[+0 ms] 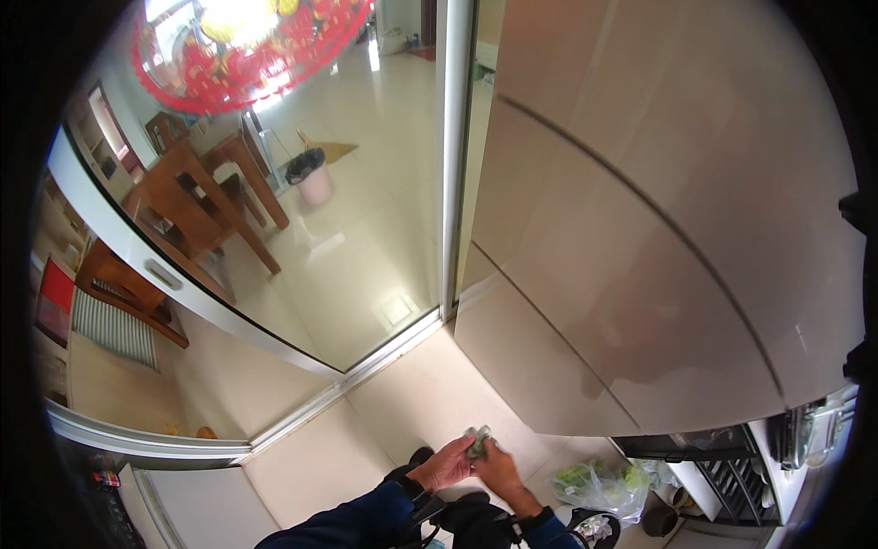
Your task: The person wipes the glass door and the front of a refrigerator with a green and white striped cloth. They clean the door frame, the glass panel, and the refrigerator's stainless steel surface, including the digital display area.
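Both hands meet low in the middle of the head view, above the tiled floor. My left hand [443, 468] is closed, its fingers pressed to the near left side of a small crumpled grey-green cloth [477, 441]. On the other side my right hand [498, 470] grips the same cloth, which bunches up past the fingertips. The fingers partly hide the cloth, so its full shape does not show. Dark blue sleeves and black bands show at both wrists.
A clear plastic bag of green vegetables [599, 488] lies right of my hands, near a dark rack [736, 480]. Shiny tiled wall [631, 229] rises at right. Ahead stands a glass sliding door [393, 352]; beyond it are wooden chairs [197, 197] and a pink bin [315, 186].
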The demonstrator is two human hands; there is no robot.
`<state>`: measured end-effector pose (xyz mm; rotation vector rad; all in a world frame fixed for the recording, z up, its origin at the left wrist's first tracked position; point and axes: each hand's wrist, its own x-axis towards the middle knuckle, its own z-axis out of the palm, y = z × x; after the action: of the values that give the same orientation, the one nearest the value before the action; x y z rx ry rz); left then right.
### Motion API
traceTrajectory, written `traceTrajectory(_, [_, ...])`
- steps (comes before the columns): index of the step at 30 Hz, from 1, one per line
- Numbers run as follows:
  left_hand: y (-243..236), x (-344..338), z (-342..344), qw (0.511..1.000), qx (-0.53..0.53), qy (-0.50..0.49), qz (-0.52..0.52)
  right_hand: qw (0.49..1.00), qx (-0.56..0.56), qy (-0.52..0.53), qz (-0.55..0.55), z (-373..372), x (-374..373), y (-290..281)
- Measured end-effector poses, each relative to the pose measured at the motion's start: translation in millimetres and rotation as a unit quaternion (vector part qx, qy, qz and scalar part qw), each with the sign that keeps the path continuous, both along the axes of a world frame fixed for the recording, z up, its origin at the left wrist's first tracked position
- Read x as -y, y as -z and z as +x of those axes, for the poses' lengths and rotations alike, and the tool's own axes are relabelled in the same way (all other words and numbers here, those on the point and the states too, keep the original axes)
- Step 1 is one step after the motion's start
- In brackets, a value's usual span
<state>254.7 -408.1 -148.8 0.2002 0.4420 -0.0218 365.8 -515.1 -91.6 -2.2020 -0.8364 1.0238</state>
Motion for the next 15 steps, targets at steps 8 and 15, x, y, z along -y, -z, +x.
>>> traceTrajectory(8, [-134.9, 2.6, 3.0, 0.998, 0.024, -0.007, -0.056, 0.959, 0.143, -0.167, 0.176, 0.4, 26.2, -206.1])
traceTrajectory(15, [-242.3, -4.2, 5.2, 0.985, 0.127, -0.101, -0.059, 0.715, 0.177, -0.08, 0.671, 50.6, 104.5, -505.7])
